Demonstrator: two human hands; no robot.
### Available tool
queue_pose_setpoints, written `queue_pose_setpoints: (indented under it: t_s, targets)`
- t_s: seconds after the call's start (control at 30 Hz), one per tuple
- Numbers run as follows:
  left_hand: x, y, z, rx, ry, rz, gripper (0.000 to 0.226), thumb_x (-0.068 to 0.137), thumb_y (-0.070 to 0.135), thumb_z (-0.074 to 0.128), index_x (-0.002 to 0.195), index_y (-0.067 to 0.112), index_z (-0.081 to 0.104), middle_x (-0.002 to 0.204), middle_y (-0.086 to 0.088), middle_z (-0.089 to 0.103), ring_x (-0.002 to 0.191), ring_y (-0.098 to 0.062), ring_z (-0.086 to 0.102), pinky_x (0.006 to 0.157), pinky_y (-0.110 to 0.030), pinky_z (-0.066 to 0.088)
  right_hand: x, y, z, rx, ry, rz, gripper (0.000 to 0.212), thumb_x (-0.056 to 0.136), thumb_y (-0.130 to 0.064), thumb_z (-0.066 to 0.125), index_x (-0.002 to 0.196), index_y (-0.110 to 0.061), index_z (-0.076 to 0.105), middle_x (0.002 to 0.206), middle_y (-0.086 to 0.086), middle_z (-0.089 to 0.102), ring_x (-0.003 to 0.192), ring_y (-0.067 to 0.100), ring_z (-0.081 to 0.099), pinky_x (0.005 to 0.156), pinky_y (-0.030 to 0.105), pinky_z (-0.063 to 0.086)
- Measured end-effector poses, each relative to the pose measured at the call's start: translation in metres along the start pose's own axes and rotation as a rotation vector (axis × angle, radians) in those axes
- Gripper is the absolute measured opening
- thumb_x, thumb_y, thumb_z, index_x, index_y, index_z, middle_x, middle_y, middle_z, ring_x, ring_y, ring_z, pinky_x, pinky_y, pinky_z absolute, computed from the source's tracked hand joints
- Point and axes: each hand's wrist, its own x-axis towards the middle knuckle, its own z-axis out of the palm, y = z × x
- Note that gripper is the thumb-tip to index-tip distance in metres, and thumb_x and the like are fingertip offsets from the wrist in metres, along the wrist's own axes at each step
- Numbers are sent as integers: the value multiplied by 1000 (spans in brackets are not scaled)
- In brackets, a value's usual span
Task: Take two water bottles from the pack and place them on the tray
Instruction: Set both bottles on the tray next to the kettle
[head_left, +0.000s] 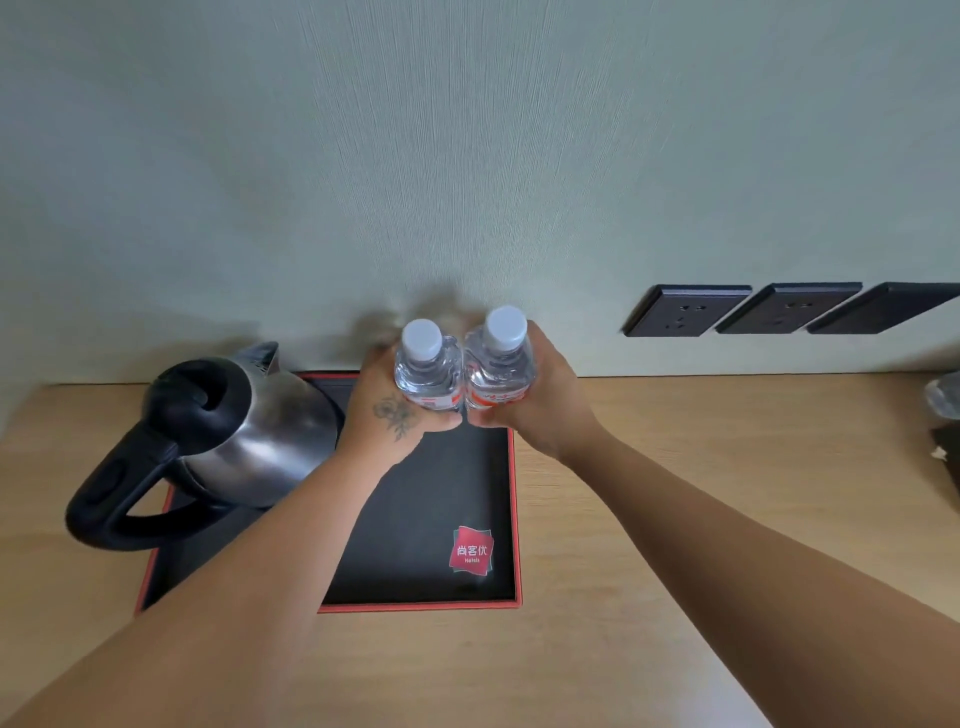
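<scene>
Two small clear water bottles with white caps and red labels stand upright side by side, touching, over the far part of the black tray with a red rim (515, 519). My left hand (387, 415) is wrapped around the left bottle (427, 369). The right bottle (500, 364) is gripped by my right hand (545, 400). Both bottle bases are hidden by my fingers, so I cannot tell whether they rest on the tray. A red logo (471, 551) is printed on the tray's near right corner.
A steel electric kettle (249, 421) with a black handle and lid stands on the tray's left half. Dark wall sockets (685, 310) sit on the wall to the right. The wooden desk (675, 493) carries some clear plastic wrapping (943, 397) at its far right edge.
</scene>
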Motion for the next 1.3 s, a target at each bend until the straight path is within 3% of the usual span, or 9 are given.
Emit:
queue_pose_setpoints:
  t_s: [0.1,0.23,0.37,0.53,0.63,0.7,0.83,1.0,1.3]
  targets:
    - [0,2,-2,-2,-2,-20,66,58,-18,99,117,-3,74,115,-29,80,97,-30,74,90,-31,60,0,6,4,-26,24,-11,76,61,2,97,122,-27,63,113,-9,75,95,-2,70,78,11,53]
    - [1,1,-6,55,-17,-16,69,55,-18,100,118,-5,74,115,-26,81,103,-36,77,91,-26,60,0,14,8,-7,32,-4,81,58,-3,97,129,-23,63,120,-3,78,112,20,75,92,38,62]
    - [-4,-1,-7,30,-9,-21,72,56,-23,97,120,-6,72,110,-15,77,93,-18,69,70,2,47,-3,24,18,-89,17,-1,77,58,-6,98,117,-35,59,105,-18,74,95,1,71,82,26,57]
    - [-8,-3,-11,15,-13,33,69,58,-18,99,118,3,72,118,-20,80,85,8,71,82,-6,54,5,15,18,-155,10,11,78,60,-19,97,111,-57,51,103,-41,69,98,-15,67,76,2,48]
    - [-19,1,-16,-58,-10,-34,75,67,-10,99,122,27,64,120,15,79,108,0,74,107,-36,59,5,10,17,-272,-6,-30,83,61,-18,97,119,-50,47,105,-35,60,110,9,56,91,21,47]
    - [-28,9,-21,-80,-23,6,76,71,3,100,120,45,59,117,36,73,109,12,69,106,-33,57,-1,4,13,-355,-28,-68,89,64,-15,98,133,-36,47,116,-30,51,116,16,41,101,35,43]
    - [-40,33,-46,136,10,251,62,84,26,92,136,37,60,131,16,64,123,-5,65,107,-34,57,-21,-22,-8,-432,-53,-87,98,73,-23,97,154,-17,42,144,3,51,132,26,47,114,48,45]
    - [-34,66,-86,456,-107,591,40,108,18,67,146,29,65,143,12,65,122,-14,68,105,-37,57,-41,-68,-22,-631,-18,-388,60,102,-18,67,157,-17,46,148,8,51,127,35,59,105,50,54]
    - [-13,100,-104,642,-244,605,24,95,10,83,117,3,77,100,-5,69,91,-35,67,82,-51,57,-34,-113,-26,-912,-67,-322,43,108,-16,59,150,-27,61,141,6,66,115,40,69,90,42,51]
